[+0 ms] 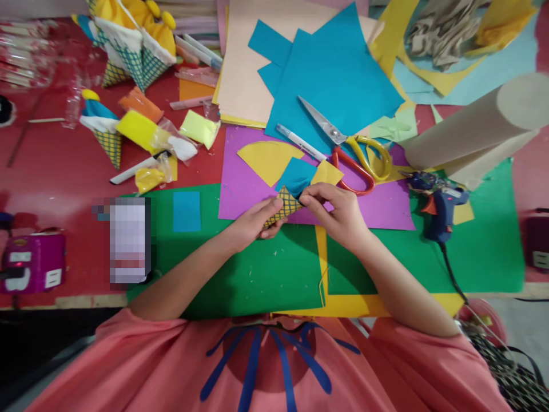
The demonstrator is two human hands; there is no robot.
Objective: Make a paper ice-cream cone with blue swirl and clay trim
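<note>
My left hand (pixel 257 222) is wrapped around a small yellow paper cone (pixel 283 207) marked with dark crossed lines. My right hand (pixel 337 209) pinches at the cone's right end with thumb and forefinger. A blue piece (pixel 295 174) lies just behind the cone; whether it is tucked into it I cannot tell. Beyond both hands are a yellow fan-shaped piece (pixel 268 157) and a yellow square (pixel 326 173) on the purple sheet (pixel 240 200). Open scissors (pixel 338 136) with red and yellow handles and a white pen (pixel 301 142) lie just past them.
A blue glue gun (pixel 441 212) lies to the right, near a leaning cardboard roll (pixel 467 126). Finished cones (pixel 107 137) and clay packets (pixel 141 129) stand at left. A phone-like blurred object (pixel 128 240) rests on the green sheet (pixel 257 274). Blue sheets (pixel 330 74) lie behind.
</note>
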